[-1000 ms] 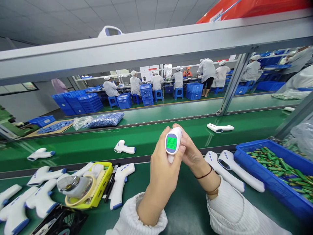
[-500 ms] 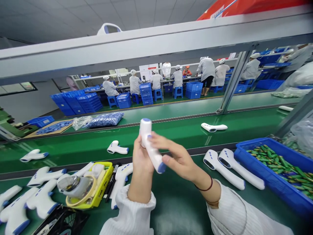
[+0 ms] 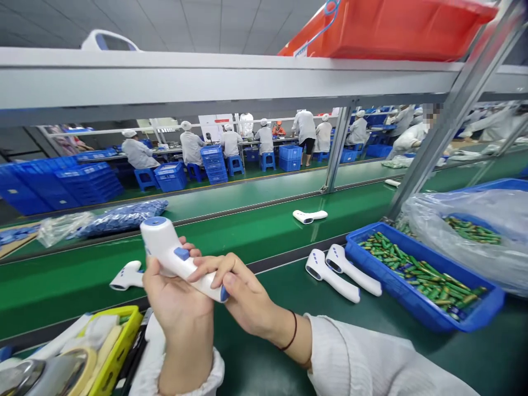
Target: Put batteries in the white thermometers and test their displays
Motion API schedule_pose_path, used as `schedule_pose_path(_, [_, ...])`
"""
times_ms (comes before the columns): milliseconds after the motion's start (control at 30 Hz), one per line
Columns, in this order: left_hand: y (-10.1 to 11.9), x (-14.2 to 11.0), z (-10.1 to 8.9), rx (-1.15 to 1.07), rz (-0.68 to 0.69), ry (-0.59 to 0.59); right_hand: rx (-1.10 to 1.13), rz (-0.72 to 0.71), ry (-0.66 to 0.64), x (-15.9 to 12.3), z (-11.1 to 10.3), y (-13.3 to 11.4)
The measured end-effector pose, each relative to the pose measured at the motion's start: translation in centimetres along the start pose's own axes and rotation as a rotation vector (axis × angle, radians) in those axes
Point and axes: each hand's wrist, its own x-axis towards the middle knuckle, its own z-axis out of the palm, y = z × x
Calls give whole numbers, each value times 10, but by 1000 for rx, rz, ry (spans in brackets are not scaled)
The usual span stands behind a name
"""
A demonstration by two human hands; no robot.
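Note:
A white infrared thermometer (image 3: 167,250) with a blue trigger and blue tip is held in both hands above the green bench. My left hand (image 3: 175,300) wraps around its body from below. My right hand (image 3: 237,291) pinches the handle end with its fingers curled over it. Two more white thermometers (image 3: 340,267) lie side by side to the right, beside a blue bin of green batteries (image 3: 421,275). Another thermometer (image 3: 126,275) lies on the conveyor belt just behind my left hand.
A yellow tray (image 3: 113,352) with tape and tools sits at the lower left. One thermometer (image 3: 309,215) rides the green conveyor further back. A plastic bag of batteries (image 3: 470,231) lies at the right. A metal frame post (image 3: 445,115) rises at the right. Other workers sit in the background.
The view has swung to the right. The thermometer has tilted from near upright to lying slantwise in my hands, and my right hand has slid to its handle end.

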Motion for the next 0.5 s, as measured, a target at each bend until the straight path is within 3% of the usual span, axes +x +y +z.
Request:
schedule_pose_path(100, [-6, -3, -3, 87, 250, -46, 309, 124, 193, -1, 8, 10])
schedule_pose_path(233, [-13, 1, -7, 126, 315, -99, 317, 215, 207, 9, -8, 16])
schedule_pose_path(300, [-17, 7, -9, 147, 319, -116, -71, 226, 161, 21, -36, 18])
schedule_pose_path(367, [-20, 13, -11, 165, 322, -131, -758, 202, 79, 39, -75, 16])
schedule_pose_path(433, [-21, 17, -12, 175, 323, -150, -1049, 236, 37, 56, -117, 11])
schedule_pose_path(500, [-22, 19, -12, 178, 331, -166, -1277, 259, 79, 70, -153, 3])
